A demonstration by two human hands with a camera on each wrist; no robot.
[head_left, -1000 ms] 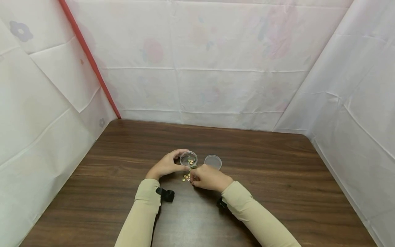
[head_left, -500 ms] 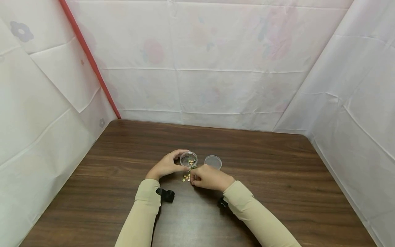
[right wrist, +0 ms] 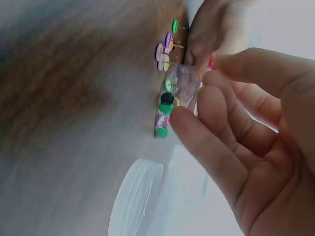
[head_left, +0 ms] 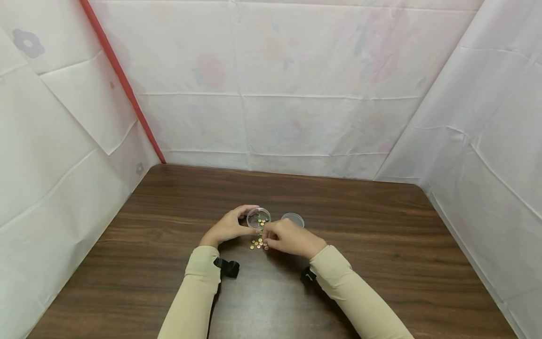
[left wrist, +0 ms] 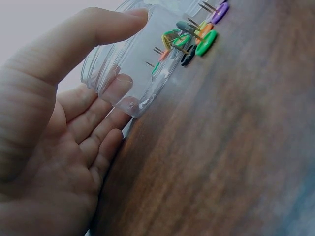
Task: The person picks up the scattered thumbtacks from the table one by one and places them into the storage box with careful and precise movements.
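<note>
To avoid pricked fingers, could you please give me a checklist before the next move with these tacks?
1. Clear container steadied: ok; the left hand grips it.
2. Clear container upright and open: ok.
3. Lid off: ok; it lies to the container's right.
4. All tacks inside: not ok; several lie on the table.
5. Sharp ends facing down: not ok; several point up.
6. Pink tack pinched securely by the right hand: cannot tell; it shows at a fingertip.

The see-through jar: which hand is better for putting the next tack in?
Probably the right hand: it seems to pinch a pink tack, close to the jar. The left hand is busy holding the jar.
</note>
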